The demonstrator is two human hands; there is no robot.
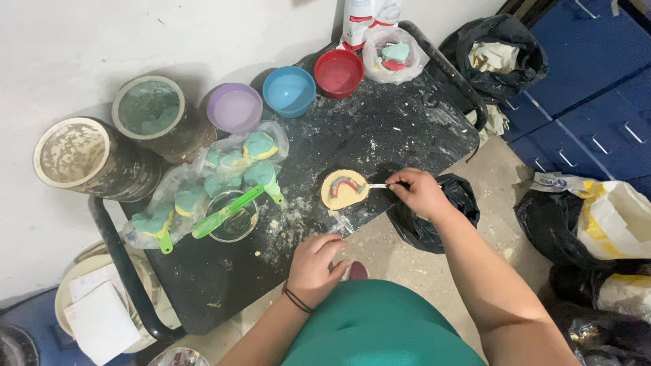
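A round, flat cake of pale yellow plaster [344, 189] with a red and teal arch-shaped impression set into its top lies near the front edge of the table [380, 129], a black, dusty top smeared with white powder. The right hand [422, 193] is closed around a thin metal spatula [381, 185], whose tip touches the right edge of the plaster cake. The left hand [314, 268], with a dark band at the wrist, rests at the table's near edge with fingers curled and nothing in its grip.

Just left of the cake stands a small clear glass bowl [232, 218] with a bright green plastic spatula [226, 212] laid across it. Behind that lies a crumpled clear plastic bag [203, 186] holding several teal impressions in yellow-edged trays. Along the back stand three smooth rubber mixing bowls: a purple bowl [234, 107], a blue bowl [289, 90] and a red bowl [338, 72]. Beside the red bowl sits another clear bag [393, 55] with a teal and red impression inside. At the far left are two plaster-crusted cylindrical tubs [112, 139], rough and stained. Black rubbish bags [434, 227] sit on the floor to the right, near blue metal drawers [597, 95].
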